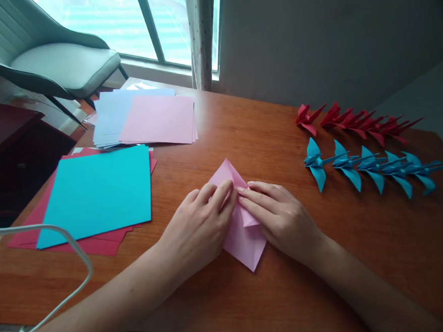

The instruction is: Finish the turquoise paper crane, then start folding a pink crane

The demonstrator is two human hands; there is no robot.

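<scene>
A partly folded pink paper (245, 240) lies on the wooden table (266, 147) in front of me, its point aimed away from me. My left hand (197, 226) rests on its left half, fingers pressed together down on a fold. My right hand (280, 215) lies on its right half, fingertips meeting the left hand's at the centre crease. Both hands press the paper flat.
A cyan sheet (94, 195) tops a red stack at the left. Pink sheets (159, 119) and pale blue sheets (110, 115) lie behind it. Rows of red folded cranes (358, 121) and blue folded cranes (373, 168) sit at right. A white cable (73, 247) curves near left; a chair (59, 66) stands by the window.
</scene>
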